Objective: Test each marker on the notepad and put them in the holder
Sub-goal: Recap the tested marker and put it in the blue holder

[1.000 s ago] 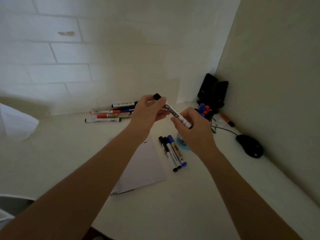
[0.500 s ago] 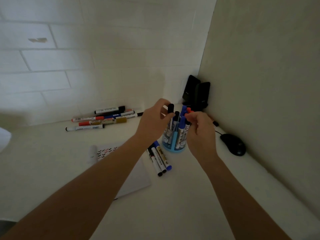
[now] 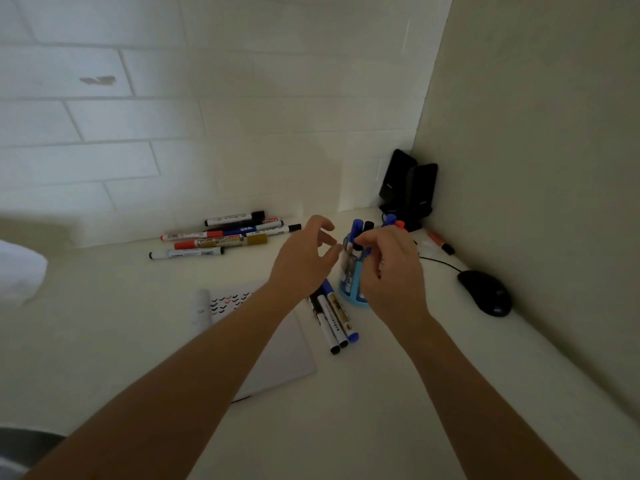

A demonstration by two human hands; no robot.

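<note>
Several markers with blue, black and orange caps stand up in a small round blue plastic holder; the holder sits on the white desk between the two hands. The left hand is just beside it with loose, spread fingers that hold nothing. The right hand has curled fingers at the marker tops; whether they pinch one, I cannot tell. Three more markers lie side by side just near of the holder, next to a white notepad with little check marks. A pile of markers lies far left by the white brick wall. A black mouse and two black speakers sit at the right.
</note>
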